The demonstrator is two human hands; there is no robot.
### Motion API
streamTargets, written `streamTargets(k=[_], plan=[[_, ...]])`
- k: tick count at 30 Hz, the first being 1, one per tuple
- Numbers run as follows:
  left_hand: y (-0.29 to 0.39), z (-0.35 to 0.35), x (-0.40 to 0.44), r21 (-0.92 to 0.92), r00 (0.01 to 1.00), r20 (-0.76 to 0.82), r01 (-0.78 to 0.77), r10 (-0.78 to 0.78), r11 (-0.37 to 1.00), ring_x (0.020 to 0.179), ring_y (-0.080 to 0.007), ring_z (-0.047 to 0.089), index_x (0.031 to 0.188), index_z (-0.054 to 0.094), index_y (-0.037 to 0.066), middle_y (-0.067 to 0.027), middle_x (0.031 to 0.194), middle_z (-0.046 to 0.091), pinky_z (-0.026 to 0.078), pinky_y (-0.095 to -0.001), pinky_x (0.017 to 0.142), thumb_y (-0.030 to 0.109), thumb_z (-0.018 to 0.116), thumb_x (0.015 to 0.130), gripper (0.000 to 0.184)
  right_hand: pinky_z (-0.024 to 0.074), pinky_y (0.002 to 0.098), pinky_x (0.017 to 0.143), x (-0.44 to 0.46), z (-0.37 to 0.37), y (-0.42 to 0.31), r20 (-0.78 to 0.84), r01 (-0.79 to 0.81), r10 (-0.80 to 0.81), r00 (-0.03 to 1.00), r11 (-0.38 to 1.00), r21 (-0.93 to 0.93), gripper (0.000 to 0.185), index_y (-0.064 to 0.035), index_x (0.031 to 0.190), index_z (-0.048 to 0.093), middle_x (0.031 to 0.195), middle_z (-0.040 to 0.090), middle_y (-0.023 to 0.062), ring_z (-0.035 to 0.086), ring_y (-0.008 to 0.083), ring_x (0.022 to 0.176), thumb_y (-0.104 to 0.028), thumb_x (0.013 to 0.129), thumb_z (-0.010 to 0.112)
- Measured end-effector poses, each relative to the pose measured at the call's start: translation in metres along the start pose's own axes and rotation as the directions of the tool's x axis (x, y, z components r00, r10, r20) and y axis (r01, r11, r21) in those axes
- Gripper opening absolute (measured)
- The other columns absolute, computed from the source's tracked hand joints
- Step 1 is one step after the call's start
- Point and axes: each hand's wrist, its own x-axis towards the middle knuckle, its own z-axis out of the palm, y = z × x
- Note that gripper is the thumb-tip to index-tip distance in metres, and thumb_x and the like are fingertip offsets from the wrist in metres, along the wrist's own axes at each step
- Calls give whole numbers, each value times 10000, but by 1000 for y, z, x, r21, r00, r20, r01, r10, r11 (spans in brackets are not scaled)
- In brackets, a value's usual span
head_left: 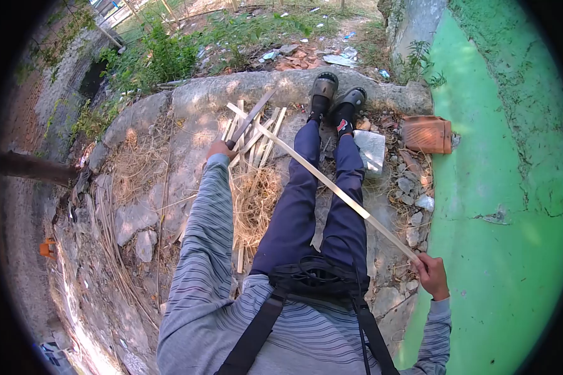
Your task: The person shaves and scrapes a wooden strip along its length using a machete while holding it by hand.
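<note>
My left hand [219, 150] is closed round the dark handle of a long-bladed knife [254, 115], its blade pointing up and away to the right. In my right hand [433, 275], at the lower right, is one end of a long pale split-wood or bamboo strip [331, 185]. The strip slants across my legs, and its far end lies near the blade; whether the two touch I cannot tell. Under and around the knife, shorter pale strips [266, 147] lie in a crossed pile. Straw-like shavings [254, 209] are heaped just nearer to me.
My legs [297, 206] stretch forward, shoes against a raised stone edge [231, 92]. A green wall [494, 250] runs along the right. Beside it are an orange-brown block [426, 134], a pale square slab [370, 151] and loose rubble [410, 187]. Plants [169, 59] grow beyond the edge.
</note>
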Motion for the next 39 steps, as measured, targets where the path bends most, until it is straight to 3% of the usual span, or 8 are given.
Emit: streamTargets(k=[12, 16, 19, 22, 26, 31, 37, 39], plan=[[-30, -20, 10, 22, 990, 25, 139, -139, 990, 1200, -346, 675, 1223, 713, 74, -195, 1267, 702, 530, -434, 1033, 282, 743, 784, 486, 355, 366, 459, -24, -63, -26, 29, -62, 66, 997, 989, -131, 181, -26, 945, 726, 539, 536, 105, 506, 231, 431, -180, 978, 637], [-109, -12, 35, -102, 928, -17, 369, -373, 924, 1172, -365, 689, 1198, 707, -4, -230, 1236, 709, 555, -427, 990, 222, 724, 752, 500, 273, 329, 449, -73, -120, -66, 17, -148, 148, 989, 989, 12, 226, -11, 898, 710, 504, 435, 48, 413, 134, 425, -192, 991, 612], [-168, 61, 80, -405, 887, 54, 440, -459, 802, 1143, -357, 703, 1143, 715, -65, -252, 1201, 718, 550, -413, 998, 231, 698, 755, 488, 226, 331, 460, -60, -130, -98, -271, -155, 133, 953, 986, -61, 231, 2, 928, 694, 527, 374, 22, 341, 97, 452, -183, 1014, 584], [-140, 74, 38, -530, 950, 104, 303, -295, 792, 755, -304, 725, 929, 716, -64, -175, 834, 728, 569, -420, 704, 142, 690, 677, 327, 252, 332, 475, -7, -92, -105, -362, -126, 102, 927, 991, -43, 205, 31, 1034, 678, 567, 407, 34, 354, 103, 491, -146, 1028, 574], [-72, 70, -39, -669, 999, 40, 45, -24, 742, 501, -189, 589, 693, 636, -5, -91, 629, 624, 472, -373, 494, 146, 725, 697, 175, 319, 254, 486, 70, 4, -86, -189, -40, 154, 970, 867, 497, 292, 7, 1262, 666, 651, 489, -13, 411, 51, 534, -154, 1057, 534], [-4, 70, -91, -570, 911, -88, -378, 403, 730, 567, -208, 518, 743, 632, -10, -102, 628, 584, 453, -389, 585, 172, 729, 688, 213, 334, 198, 466, 154, 91, -95, 117, -166, 134, 984, 447, 879, 331, -17, 1326, 622, 731, 522, -19, 411, 30, 523, -196, 1088, 479], [78, 28, -162, -486, 861, 29, -432, 508, 760, 608, -216, 567, 792, 669, -4, -100, 653, 611, 479, -393, 619, 269, 822, 740, 318, 349, 197, 455, 201, 147, -89, 175, -214, 175, 969, 243, 946, 325, 12, 1309, 588, 744, 530, 3, 431, 43, 510, -200, 1105, 450], [86, 44, -168, -613, 881, 95, -315, 464, 725, 615, -199, 598, 760, 657, 0, -74, 631, 604, 481, -398, 618, 287, 829, 773, 335, 342, 188, 471, 201, 157, -82, 204, -242, 206, 957, 182, 953, 337, 10, 1344, 580, 760, 523, -3, 421, 41, 533, -191, 1104, 454]])
